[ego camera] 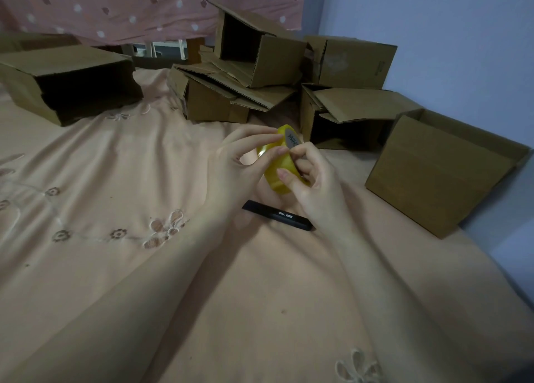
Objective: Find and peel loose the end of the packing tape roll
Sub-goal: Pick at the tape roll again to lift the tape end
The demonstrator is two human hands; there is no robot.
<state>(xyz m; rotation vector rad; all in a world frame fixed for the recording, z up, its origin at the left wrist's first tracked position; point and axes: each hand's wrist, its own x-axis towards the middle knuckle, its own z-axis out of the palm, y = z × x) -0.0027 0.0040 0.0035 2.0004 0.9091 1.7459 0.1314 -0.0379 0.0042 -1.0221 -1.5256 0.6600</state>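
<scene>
A yellow packing tape roll (278, 163) is held in the air above the bed, tilted, with its grey printed core facing up and away. My left hand (235, 165) holds the roll from the left, its fingertips on the outer band near the top. My right hand (310, 177) grips the roll from the right, thumb and forefinger pinching at the upper edge of the band, another finger curled under the lower part. I cannot see a loose tape end.
A black utility knife (278, 215) lies on the peach bedsheet (115, 180) just below my hands. Several open cardboard boxes (245, 73) are piled behind, one (439, 171) at the right by the blue wall, one (69, 82) at the left.
</scene>
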